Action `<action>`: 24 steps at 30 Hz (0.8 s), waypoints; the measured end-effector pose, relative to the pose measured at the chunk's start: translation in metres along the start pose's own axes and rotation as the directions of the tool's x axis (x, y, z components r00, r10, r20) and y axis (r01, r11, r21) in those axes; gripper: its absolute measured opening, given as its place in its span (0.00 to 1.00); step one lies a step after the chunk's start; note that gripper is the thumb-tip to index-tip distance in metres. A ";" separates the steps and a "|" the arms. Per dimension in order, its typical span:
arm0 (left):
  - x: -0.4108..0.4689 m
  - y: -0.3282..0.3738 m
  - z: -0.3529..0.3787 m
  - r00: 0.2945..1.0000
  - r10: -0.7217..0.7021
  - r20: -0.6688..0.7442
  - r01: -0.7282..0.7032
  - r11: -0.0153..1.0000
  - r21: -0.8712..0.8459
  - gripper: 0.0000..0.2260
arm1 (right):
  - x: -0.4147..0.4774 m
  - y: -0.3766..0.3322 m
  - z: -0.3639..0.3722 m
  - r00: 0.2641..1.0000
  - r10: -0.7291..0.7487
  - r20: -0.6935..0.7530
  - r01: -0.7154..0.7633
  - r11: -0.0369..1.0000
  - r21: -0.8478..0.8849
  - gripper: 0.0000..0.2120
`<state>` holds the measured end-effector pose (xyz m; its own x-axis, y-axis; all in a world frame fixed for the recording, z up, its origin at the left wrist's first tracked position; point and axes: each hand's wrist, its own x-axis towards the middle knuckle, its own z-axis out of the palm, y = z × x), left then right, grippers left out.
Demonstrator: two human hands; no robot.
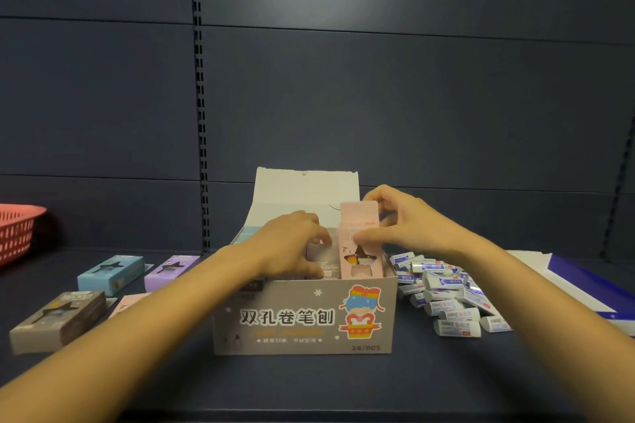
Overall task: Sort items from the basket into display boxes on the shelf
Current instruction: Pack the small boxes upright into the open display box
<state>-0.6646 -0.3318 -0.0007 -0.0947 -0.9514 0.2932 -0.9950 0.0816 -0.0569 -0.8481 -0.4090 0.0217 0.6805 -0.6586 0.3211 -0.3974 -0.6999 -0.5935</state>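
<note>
The shelf (309, 388) carries everything. A nudge to the display box (302, 319) could slide it right into the erasers (446, 295) heaped just beside it. The box's tall back flap stands open, and a knock might fold it down over the work. The basket (17, 230) sits well apart at the far left.

The left grip (292, 244) curls over the row (318, 256) of packs already in the box. If it slackens, that row will likely lean into the gap. The right grip (402, 220) pinches the pink pack (359, 240) by its top and side. The pack stands upright and partly lowered at the box's right end. Pushed down askew, it could jam against the wall or crush its star window. Loose packs (110, 273) wait on the left.
</note>
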 end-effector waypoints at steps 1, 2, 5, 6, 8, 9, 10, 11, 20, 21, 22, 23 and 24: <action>0.000 -0.001 0.000 1.000 -0.003 -0.010 0.003 1.000 0.004 0.22 | 0.000 0.001 0.000 1.000 0.006 0.027 -0.005 0.999 -0.044 0.20; 0.000 -0.002 0.000 1.000 -0.004 -0.019 0.004 1.000 0.004 0.22 | -0.001 0.001 -0.001 0.998 0.012 0.055 -0.007 0.996 -0.088 0.20; -0.001 -0.004 0.001 1.000 0.004 -0.029 -0.004 1.000 0.005 0.22 | 0.000 0.004 0.003 0.993 0.033 0.111 -0.004 0.968 -0.251 0.20; -0.001 -0.004 0.001 1.000 0.005 -0.030 -0.005 1.000 0.003 0.22 | 0.001 0.005 0.005 0.992 0.047 0.120 -0.009 0.955 -0.295 0.20; -0.001 -0.005 0.001 0.999 0.004 -0.032 -0.004 1.000 -0.001 0.22 | 0.002 0.005 0.010 0.990 0.066 0.126 -0.017 0.934 -0.356 0.22; -0.001 -0.005 0.002 0.999 0.004 -0.034 -0.004 1.000 0.000 0.22 | 0.003 0.005 0.011 0.990 0.072 0.122 -0.019 0.919 -0.393 0.24; -0.001 -0.005 0.002 0.999 0.006 -0.035 -0.006 1.000 0.002 0.22 | 0.003 0.004 0.012 0.990 0.081 0.112 -0.024 0.897 -0.441 0.25; 0.000 -0.006 0.002 0.999 0.008 -0.036 -0.008 1.000 0.002 0.22 | 0.004 0.003 0.013 0.991 0.095 0.099 -0.034 0.867 -0.497 0.25; -0.003 -0.009 -0.002 0.996 -0.004 -0.089 0.007 0.999 0.031 0.20 | 0.007 -0.007 0.020 0.993 0.082 0.083 0.002 0.698 -0.716 0.25; -0.007 -0.014 -0.005 0.989 -0.030 -0.142 0.032 0.999 0.012 0.19 | 0.008 -0.009 0.020 0.995 0.058 0.085 0.017 0.723 -0.690 0.25; -0.012 -0.020 -0.009 0.976 -0.067 -0.206 0.064 0.998 -0.020 0.18 | 0.010 -0.012 0.020 0.997 0.024 0.078 0.034 0.749 -0.662 0.24; -0.018 -0.028 -0.012 0.956 -0.111 -0.272 0.100 0.993 -0.055 0.16 | 0.012 -0.016 0.021 0.998 -0.015 0.063 0.052 0.773 -0.633 0.22; -0.025 -0.037 -0.016 0.930 -0.159 -0.331 0.139 0.987 -0.083 0.14 | 0.015 -0.021 0.023 0.997 -0.060 0.042 0.073 0.796 -0.601 0.20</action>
<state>-0.6259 -0.3064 0.0093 0.0605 -0.7996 0.5975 -0.9975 -0.0274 0.0644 -0.8154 -0.3978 0.0214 0.7283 -0.6035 0.3247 -0.6368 -0.7711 -0.0048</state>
